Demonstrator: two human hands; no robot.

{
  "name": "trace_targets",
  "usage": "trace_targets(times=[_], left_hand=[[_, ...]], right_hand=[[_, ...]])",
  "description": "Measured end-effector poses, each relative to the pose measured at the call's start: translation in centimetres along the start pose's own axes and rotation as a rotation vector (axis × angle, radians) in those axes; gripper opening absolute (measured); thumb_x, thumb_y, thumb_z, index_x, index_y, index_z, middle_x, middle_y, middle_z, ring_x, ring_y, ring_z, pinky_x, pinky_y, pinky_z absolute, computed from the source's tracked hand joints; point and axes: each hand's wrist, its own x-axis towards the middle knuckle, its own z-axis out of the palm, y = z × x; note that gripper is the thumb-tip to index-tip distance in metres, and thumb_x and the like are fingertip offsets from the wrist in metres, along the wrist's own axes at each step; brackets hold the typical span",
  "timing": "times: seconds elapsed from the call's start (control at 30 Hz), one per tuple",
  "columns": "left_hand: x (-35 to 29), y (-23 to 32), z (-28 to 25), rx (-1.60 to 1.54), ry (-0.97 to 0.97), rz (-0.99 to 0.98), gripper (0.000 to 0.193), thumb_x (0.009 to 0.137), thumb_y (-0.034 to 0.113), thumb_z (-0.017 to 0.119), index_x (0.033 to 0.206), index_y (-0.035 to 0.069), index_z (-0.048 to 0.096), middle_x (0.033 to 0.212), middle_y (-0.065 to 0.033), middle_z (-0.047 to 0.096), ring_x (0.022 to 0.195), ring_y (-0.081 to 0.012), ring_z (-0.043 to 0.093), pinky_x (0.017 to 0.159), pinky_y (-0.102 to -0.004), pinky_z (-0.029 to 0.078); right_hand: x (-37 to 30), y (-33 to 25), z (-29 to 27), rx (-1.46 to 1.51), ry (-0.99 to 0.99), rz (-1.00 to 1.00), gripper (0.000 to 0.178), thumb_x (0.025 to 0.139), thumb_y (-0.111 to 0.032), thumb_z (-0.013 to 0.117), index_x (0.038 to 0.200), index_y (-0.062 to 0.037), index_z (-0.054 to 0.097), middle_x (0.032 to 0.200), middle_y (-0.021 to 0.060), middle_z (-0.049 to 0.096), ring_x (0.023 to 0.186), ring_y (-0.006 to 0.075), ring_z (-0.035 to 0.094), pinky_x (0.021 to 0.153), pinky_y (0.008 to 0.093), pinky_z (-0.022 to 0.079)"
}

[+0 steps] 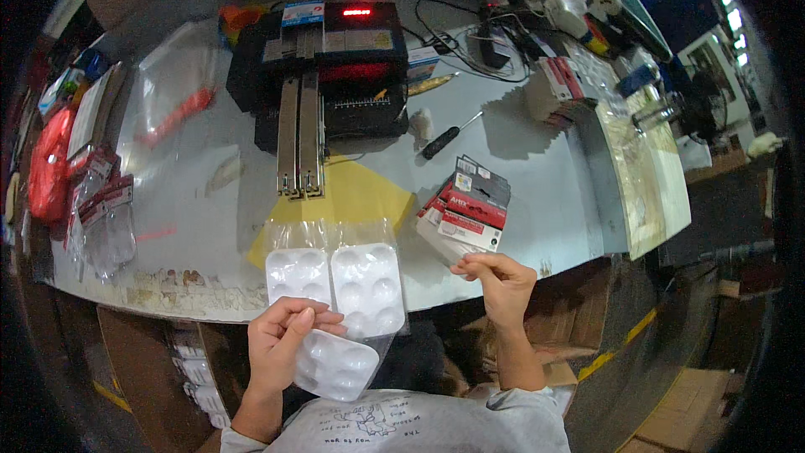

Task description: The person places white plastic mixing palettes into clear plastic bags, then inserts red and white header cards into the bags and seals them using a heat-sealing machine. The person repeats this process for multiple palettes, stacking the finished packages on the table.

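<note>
My left hand (281, 337) is closed at the top of a white paint palette (345, 364) in a clear bag, which hangs tilted past the table's front edge. Just beyond it, side by side at that edge, lie a second bagged palette (298, 273) and a third palette (367, 287), both with round wells. My right hand (505, 285) has thumb and fingers pinched together at the near end of a stack of red, black and white printed cards (474, 205). Whatever sits between those fingertips is too small to make out.
A black machine (360, 67) with a red-lit display and a metal track (300, 143) stands at the back. A screwdriver (451, 136) lies right of it. More cards (560, 88) are stacked at right; a red bag (52, 164) and packaged goods (105, 218) lie left.
</note>
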Motion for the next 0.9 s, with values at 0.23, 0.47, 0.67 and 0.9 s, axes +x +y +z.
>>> trace_targets(times=[0.23, 0.47, 0.67, 0.9], left_hand=[[-1.3, 0.3, -1.7, 0.004, -0.022, 0.040, 0.020, 0.092, 0.009, 0.048, 0.098, -0.009, 0.055, 0.088, -0.0215, 0.065, 0.077, -0.0265, 0.067, 0.072, -0.0333, 0.053], [-1.2, 1.0, -2.0, 0.019, 0.116, 0.116, 0.019, 0.092, 0.008, 0.048, 0.096, -0.009, 0.055, 0.085, -0.0209, 0.065, 0.075, -0.0258, 0.067, 0.071, -0.0329, 0.053], [1.2, 2.0, -2.9, 0.067, 0.159, 0.116, 0.020, 0.092, 0.010, 0.049, 0.095, -0.008, 0.055, 0.084, -0.0215, 0.065, 0.074, -0.0252, 0.066, 0.070, -0.0341, 0.054], [4.2, 1.7, -2.2, 0.046, 0.067, 0.026, 0.019, 0.092, 0.010, 0.050, 0.094, -0.008, 0.055, 0.084, -0.0211, 0.066, 0.074, -0.0247, 0.066, 0.071, -0.0336, 0.054]], right_hand=[[-2.6, -0.7, 1.6, 0.047, 0.122, 0.008, 0.003, 0.080, 0.002, 0.063, 0.079, 0.0046, 0.062, 0.066, 0.0085, 0.062, 0.057, 0.0134, 0.061, 0.050, 0.0224, 0.049], [0.2, 0.4, 0.6, 0.168, 0.174, -0.035, 0.038, 0.095, -0.019, 0.048, 0.062, -0.0020, 0.046, 0.054, -0.0002, 0.045, 0.043, 0.0065, 0.042, 0.037, 0.0223, 0.030], [4.3, 0.5, -1.4, -0.103, 0.044, -0.106, 0.044, 0.098, -0.023, 0.038, 0.060, -0.0025, 0.042, 0.052, 0.0028, 0.044, 0.044, 0.0096, 0.043, 0.041, 0.0247, 0.033], [7.1, -0.4, -1.2, -0.435, 0.067, -0.184, 0.025, 0.096, -0.011, 0.037, 0.081, 0.0019, 0.052, 0.065, 0.0100, 0.057, 0.060, 0.0163, 0.058, 0.056, 0.0264, 0.046]])
